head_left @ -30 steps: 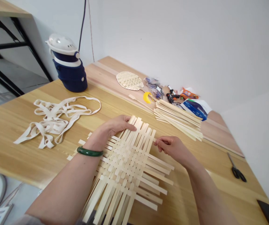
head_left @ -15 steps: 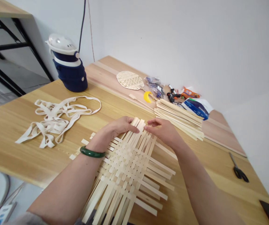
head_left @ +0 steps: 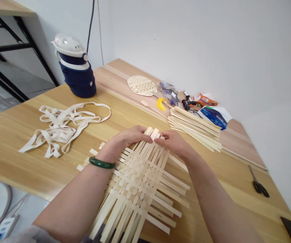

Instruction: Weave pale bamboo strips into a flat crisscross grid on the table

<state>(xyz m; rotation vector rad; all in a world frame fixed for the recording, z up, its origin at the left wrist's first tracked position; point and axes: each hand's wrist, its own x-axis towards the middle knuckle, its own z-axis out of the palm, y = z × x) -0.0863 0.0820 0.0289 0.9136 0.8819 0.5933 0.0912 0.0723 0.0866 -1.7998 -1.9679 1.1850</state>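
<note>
A partly woven mat of pale bamboo strips point(head_left: 137, 179) lies on the wooden table in front of me, its loose strip ends sticking out on all sides. My left hand point(head_left: 135, 135) grips the strips at the far end, thumb on top and fingers underneath. Close beside it, my right hand point(head_left: 172, 142) pinches the far strip ends on the right, with its thumb and fingers closed on them. The two thumbs nearly meet. A green bangle point(head_left: 102, 162) circles my left wrist.
Left lies a tangle of cream ribbon point(head_left: 59, 133), before a blue-and-white jug point(head_left: 76, 74). Behind are a woven fan point(head_left: 142, 85), a yellow crescent-shaped piece point(head_left: 161, 104), a bundle of strips point(head_left: 196, 126) and a blue packet point(head_left: 212, 117). Scissors point(head_left: 259, 186) lie right.
My right hand has moved slightly left and closed its fingers on the strip ends; before, they were partly raised. My left hand stays on the strips. The view has shifted a little.
</note>
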